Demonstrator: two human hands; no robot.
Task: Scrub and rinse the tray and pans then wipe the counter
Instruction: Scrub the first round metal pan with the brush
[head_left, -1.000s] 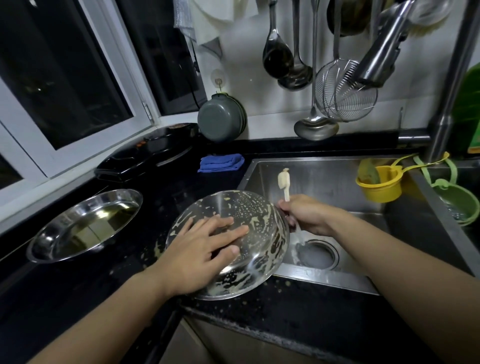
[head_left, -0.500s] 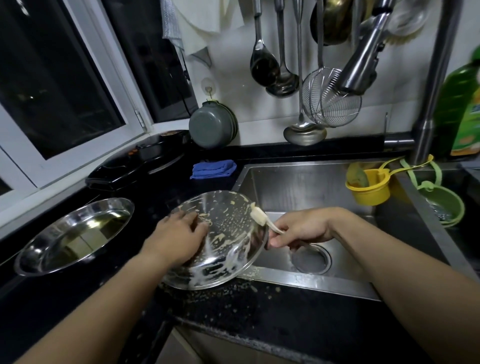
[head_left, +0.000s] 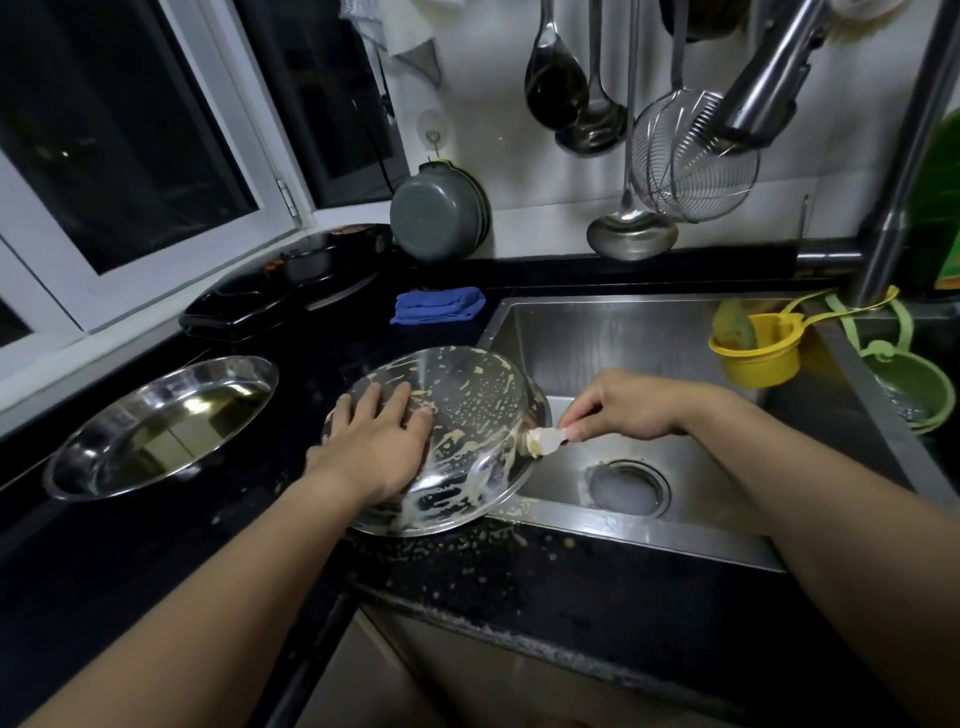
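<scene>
- Steel pan (head_left: 467, 415), streaked with pale batter-like residue, stands tilted on the black counter (head_left: 597, 587) at the sink's (head_left: 649, 343) left edge, its right rim overhanging the basin.
- Our left hand (head_left: 374, 447) lies flat on the pan, fingers straight and spread, pressing to steady it; it grips nothing.
- Our right hand (head_left: 618, 405) pinches a small white scraper (head_left: 543, 441) between thumb and fingertips, its tip against the pan's right rim, just above the drain (head_left: 628, 488).
- We judge this to be the scraping stage, before any rinse: residue clings across the pan.
- To do it well, we should hold the pan tilted toward the basin so scrapings drop in, not on the counter, which already shows specks along its front edge.
- We should work round the rim in short strokes, turning the pan under the flat palm.
- A second steel pan (head_left: 156, 421) waits well to the left; a blue cloth (head_left: 436, 304) lies behind, handy for wiping.
</scene>
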